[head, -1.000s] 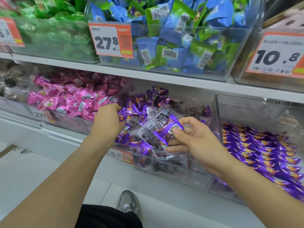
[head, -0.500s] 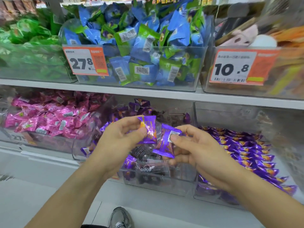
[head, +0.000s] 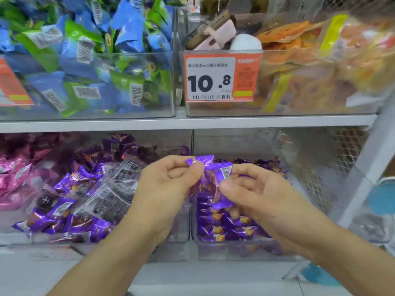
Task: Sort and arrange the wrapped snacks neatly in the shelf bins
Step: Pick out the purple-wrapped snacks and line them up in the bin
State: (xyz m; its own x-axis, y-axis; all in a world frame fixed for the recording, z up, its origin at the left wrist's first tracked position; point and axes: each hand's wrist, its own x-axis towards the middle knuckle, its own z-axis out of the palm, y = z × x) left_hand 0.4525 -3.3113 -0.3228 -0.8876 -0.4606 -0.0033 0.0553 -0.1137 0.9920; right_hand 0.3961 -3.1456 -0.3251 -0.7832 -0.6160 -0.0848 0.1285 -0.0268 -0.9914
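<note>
My left hand [head: 168, 182] pinches a purple wrapped snack [head: 201, 162] between thumb and fingers. My right hand [head: 254, 193] pinches a second purple snack [head: 222, 178] with a barcode label, right beside the first. Both hands hover over the wall between two clear bins on the lower shelf. The middle bin [head: 179, 238] holds mixed purple and dark transparent-wrapped snacks [head: 106, 195]. The right bin [head: 213, 251] holds rows of purple snacks with orange print [head: 220, 229].
A bin of pink snacks [head: 15, 180] sits at lower left. On the upper shelf [head: 192, 122] stand a bin of blue and green packs [head: 85, 67] and a bin of orange packs [head: 299, 71] with a 10.8 price tag [head: 220, 77]. A white mesh panel [head: 324, 167] closes the right side.
Both hands lifted out of the mixed bin, each with a purple snack, and moved right toward the bin of purple snacks. The view swung right and closer.
</note>
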